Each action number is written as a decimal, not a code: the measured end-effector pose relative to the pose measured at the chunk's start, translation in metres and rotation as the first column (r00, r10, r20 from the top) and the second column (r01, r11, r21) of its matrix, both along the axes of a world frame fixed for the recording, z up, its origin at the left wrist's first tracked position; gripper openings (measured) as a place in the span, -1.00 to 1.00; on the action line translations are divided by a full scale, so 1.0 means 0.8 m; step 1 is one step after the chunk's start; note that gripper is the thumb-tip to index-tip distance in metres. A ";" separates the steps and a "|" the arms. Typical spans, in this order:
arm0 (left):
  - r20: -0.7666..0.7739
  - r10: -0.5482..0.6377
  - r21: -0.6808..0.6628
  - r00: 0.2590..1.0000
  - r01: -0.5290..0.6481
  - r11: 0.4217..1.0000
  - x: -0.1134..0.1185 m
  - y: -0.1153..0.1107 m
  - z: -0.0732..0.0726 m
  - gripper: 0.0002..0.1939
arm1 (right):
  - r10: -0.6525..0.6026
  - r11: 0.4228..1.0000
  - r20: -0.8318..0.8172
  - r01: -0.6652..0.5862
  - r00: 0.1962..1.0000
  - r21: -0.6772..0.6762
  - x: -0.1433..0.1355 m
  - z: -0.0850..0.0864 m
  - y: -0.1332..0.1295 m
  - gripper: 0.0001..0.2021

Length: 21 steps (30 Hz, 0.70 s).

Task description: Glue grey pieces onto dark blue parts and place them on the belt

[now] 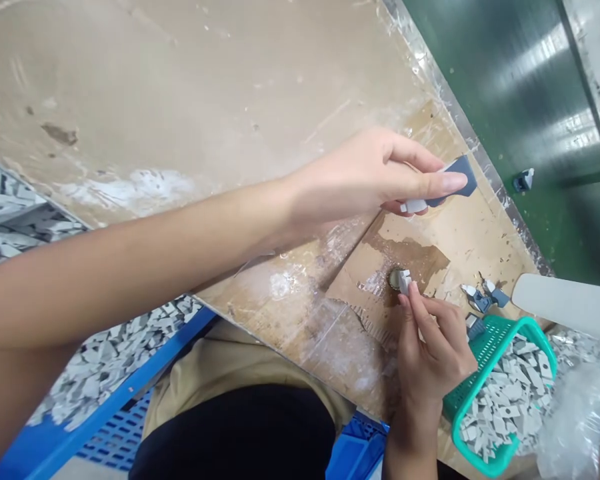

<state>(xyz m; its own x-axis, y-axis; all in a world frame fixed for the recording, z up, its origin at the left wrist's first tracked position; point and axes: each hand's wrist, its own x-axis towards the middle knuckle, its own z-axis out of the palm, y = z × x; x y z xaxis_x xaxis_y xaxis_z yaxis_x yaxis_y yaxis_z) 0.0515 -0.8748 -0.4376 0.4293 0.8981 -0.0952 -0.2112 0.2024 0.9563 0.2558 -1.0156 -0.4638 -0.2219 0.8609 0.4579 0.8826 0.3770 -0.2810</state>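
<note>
My left hand (405,170) is raised above the table, thumb and fingers pinching a flat piece (460,183) with a dark blue-grey face and a light grey end. Lower down, my right hand (433,340) pinches a small light grey plastic part (405,281) between thumb and fingertips. That part is at a small round cap-like dish (394,279), which rests on a stained sheet of cardboard (365,267). Whether the part touches the dish's contents, I cannot tell.
A green basket (480,360) of small grey parts stands right of my right hand. Several dark blue-and-white pieces (483,297) lie behind it. Clear plastic bags (575,400) sit beside it. A blue crate (115,407) of grey parts is at lower left. One piece (523,180) lies on the green surface.
</note>
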 end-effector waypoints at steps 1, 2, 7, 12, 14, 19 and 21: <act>-0.004 0.000 -0.001 1.000 0.000 1.000 0.000 0.000 0.000 -0.75 | 0.000 1.000 -0.006 0.000 1.000 -0.002 -0.001 0.000 0.000 -0.48; -0.010 -0.001 0.000 1.000 0.001 1.000 0.001 0.000 0.000 -0.76 | 0.001 1.000 -0.009 -0.001 1.000 -0.004 -0.001 0.001 0.000 -0.47; -0.020 0.006 0.012 1.000 -0.006 1.000 0.003 -0.002 0.001 -0.81 | 0.021 1.000 0.015 -0.021 1.000 0.005 -0.003 0.002 0.002 -0.49; 0.015 -0.014 -0.041 1.000 0.015 0.999 0.003 -0.002 0.000 -0.86 | 0.029 0.999 -0.006 -0.029 1.000 0.033 -0.003 0.000 0.002 -0.51; 0.024 -0.023 -0.056 0.999 0.024 0.998 0.004 -0.001 -0.003 -0.85 | 0.002 0.999 -0.080 0.001 0.997 0.046 -0.004 0.002 0.001 -0.48; 0.036 -0.150 -0.063 0.988 0.152 0.986 0.018 -0.013 -0.015 -0.81 | -0.160 0.985 -0.386 0.175 0.909 0.005 -0.003 0.012 -0.002 -0.60; 0.055 -0.193 -0.086 0.980 0.198 0.976 0.027 -0.023 -0.020 -0.81 | -0.178 0.979 -0.468 0.206 0.866 0.009 -0.002 0.017 -0.002 -0.64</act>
